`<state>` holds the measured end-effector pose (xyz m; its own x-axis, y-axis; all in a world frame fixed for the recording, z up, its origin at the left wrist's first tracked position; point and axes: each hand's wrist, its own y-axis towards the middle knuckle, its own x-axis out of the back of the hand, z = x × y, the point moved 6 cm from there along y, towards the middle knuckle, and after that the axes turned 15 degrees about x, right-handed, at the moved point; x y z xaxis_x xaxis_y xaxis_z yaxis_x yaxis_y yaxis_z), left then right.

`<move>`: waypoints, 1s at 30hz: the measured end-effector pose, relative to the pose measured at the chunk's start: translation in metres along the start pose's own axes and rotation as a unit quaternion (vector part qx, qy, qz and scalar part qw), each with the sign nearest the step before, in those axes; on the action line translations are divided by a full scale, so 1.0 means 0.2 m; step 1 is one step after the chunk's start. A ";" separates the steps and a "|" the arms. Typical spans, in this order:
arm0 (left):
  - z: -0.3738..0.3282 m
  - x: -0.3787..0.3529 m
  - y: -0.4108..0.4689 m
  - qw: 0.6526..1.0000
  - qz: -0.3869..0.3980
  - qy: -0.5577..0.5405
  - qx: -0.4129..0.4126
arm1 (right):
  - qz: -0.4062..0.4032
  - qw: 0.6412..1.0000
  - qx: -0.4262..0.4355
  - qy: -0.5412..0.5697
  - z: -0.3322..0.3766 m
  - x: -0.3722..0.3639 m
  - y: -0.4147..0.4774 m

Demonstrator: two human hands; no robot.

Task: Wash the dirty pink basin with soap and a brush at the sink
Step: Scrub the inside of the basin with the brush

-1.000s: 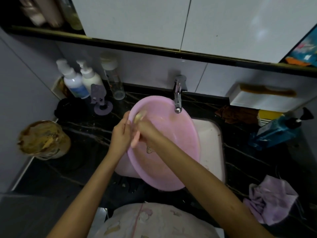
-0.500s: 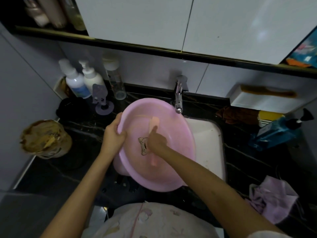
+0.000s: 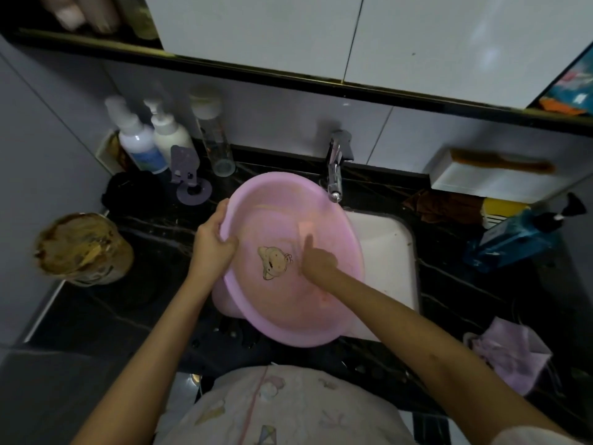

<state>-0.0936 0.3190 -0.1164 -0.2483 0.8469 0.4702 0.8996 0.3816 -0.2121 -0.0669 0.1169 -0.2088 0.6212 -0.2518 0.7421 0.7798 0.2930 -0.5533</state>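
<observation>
scrubbing the pink basin over the sink.
left hand gripped the tilted basin's left rim; right hand clasped a blurred brush against its inside.

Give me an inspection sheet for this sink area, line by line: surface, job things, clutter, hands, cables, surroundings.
Surface: black marbled counter around a white sink.
Job's things: pink basin tilted over the sink, far rim near the faucet; brush blurred inside it.
Clutter: bottles back left, grimy tub left, blue pump bottle and purple cloth right.
Hands: left hand grips the basin rim; right hand holds the brush.
Cables: nothing seen.
Surroundings: white cabinet doors above.
</observation>
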 end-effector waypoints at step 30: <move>-0.01 0.00 0.00 1.000 0.011 0.009 -0.016 | -0.018 0.988 0.154 0.027 0.27 -0.07 0.00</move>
<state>-0.0936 0.3181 -0.1140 -0.2212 0.8482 0.4813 0.9162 0.3499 -0.1956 -0.0795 0.1711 -0.1983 0.6039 -0.3137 0.7327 0.7456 0.5473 -0.3802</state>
